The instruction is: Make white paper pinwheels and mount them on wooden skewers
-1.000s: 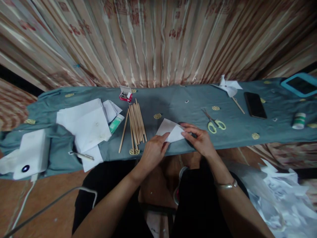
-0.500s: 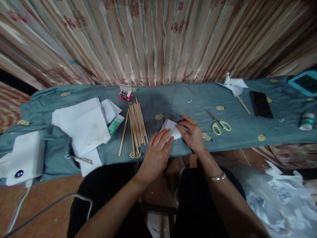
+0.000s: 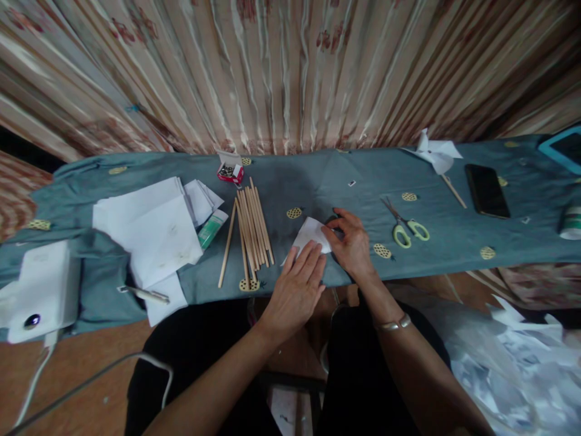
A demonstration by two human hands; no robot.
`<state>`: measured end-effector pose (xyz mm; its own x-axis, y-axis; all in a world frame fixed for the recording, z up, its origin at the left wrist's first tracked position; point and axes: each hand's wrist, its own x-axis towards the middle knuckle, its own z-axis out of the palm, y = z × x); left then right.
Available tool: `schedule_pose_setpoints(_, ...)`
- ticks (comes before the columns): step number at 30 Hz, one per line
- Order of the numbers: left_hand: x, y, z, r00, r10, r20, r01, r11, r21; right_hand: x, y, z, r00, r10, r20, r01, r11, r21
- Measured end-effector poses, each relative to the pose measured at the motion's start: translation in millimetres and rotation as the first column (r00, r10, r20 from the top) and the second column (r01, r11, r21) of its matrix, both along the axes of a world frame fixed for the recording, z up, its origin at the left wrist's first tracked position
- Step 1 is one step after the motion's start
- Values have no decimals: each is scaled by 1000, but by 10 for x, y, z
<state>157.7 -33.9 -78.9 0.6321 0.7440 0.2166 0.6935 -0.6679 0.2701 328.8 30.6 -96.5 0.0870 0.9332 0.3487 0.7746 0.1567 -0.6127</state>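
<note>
A small folded white paper [image 3: 310, 233] lies on the blue-grey cloth [image 3: 318, 181] near the table's front edge. My left hand [image 3: 297, 287] rests flat on the paper's near side, fingers stretched out together. My right hand [image 3: 351, 245] is at the paper's right edge, its fingertips curled and pressing on the fold. A bundle of wooden sticks [image 3: 250, 227] lies just left of the paper.
A stack of white sheets [image 3: 154, 227] and a green tube [image 3: 212, 228] lie at the left, a white box [image 3: 43, 290] at the far left. A small pin box [image 3: 230, 172], yellow-handled scissors [image 3: 406, 227], a paper pinwheel [image 3: 438, 157] and a black phone [image 3: 486, 191] are on the cloth.
My left hand has opened from a pinch and now lies flat on the paper. My right hand slid left onto the paper's edge. The paper looks folded smaller.
</note>
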Motion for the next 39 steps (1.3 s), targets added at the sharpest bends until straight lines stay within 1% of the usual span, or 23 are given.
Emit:
schedule_pose_setpoints(5, 21, -6, -49, 1000, -23, -9, 24, 999, 32, -16, 12, -9, 1000, -5, 15, 5, 1000, 6)
schedule_pose_setpoints(11, 19, -12, -58, 1000, -13, -2, 13, 1000, -10, -33, 14, -28, 999, -8, 32, 7, 1000, 19)
schedule_pose_setpoints(16, 9, -27, -76, 1000, -13, -10, 13, 999, -40, -27, 17, -35, 999, 1, 34, 0, 1000, -17)
schedule_pose_setpoints(18, 8, -28, -90, 1000, -16, -22, 15, 999, -39, -23, 11, -30, 998, 14, 67, -13, 1000, -19)
schedule_pose_setpoints(21, 11, -27, -104, 999, -17, -43, 16, 1000, -25, -35, -30, -8, 989, 2, 147, -2, 1000, 1)
schedule_pose_setpoints(24, 13, -25, -99, 998, -13, -62, 11, 1000, -23, -60, -122, 22, 975, 9, 222, -13, 1000, 20)
schedule_pose_setpoints(26, 11, -24, -91, 998, -12, -69, 11, 1000, -21, -55, -195, 33, 965, 30, 261, -33, 999, 7)
schedule_pose_setpoints(29, 3, -17, -79, 997, -21, -74, 19, 1000, -21, 45, -274, 25, 959, 3, 284, 4, 1000, -23)
schedule_pose_setpoints(34, 0, 1, -67, 994, -34, -101, 32, 999, -24, 383, -297, -46, 944, -161, 289, 176, 984, -28)
schedule_pose_setpoints(35, -2, 2, -66, 994, -37, -106, 35, 999, -21, 435, -294, -66, 940, -180, 290, 195, 981, -24)
schedule_pose_setpoints(39, -54, -31, -64, 992, -37, -119, 36, 999, -13, 502, -283, -128, 928, -177, 329, 193, 981, -16)
